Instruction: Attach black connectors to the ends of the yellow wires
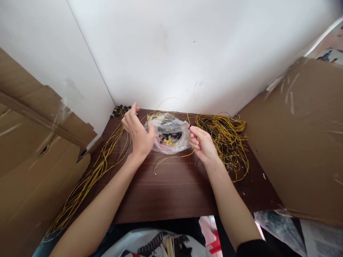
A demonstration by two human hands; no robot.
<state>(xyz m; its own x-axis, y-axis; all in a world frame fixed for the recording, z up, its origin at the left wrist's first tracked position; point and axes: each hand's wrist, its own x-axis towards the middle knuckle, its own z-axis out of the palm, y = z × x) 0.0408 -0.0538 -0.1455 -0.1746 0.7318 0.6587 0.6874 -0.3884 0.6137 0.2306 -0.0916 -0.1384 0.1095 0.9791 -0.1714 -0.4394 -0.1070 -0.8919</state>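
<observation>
My left hand is raised at the left side of a clear plastic bag, thumb apart from the fingers; I see nothing held in it. Inside the bag's open mouth lie small black and yellow connectors. At the bag's right side, my right hand is closed, thumb and fingertips pinching a thin yellow and black wire. One end of this wire trails over the table in front of the bag. Part of the wire is hidden behind my right fingers.
A tangled pile of yellow and black wires lies at the right. More wires, with black connectors at their far end, run along the left of the brown table. Cardboard and a white wall enclose the table.
</observation>
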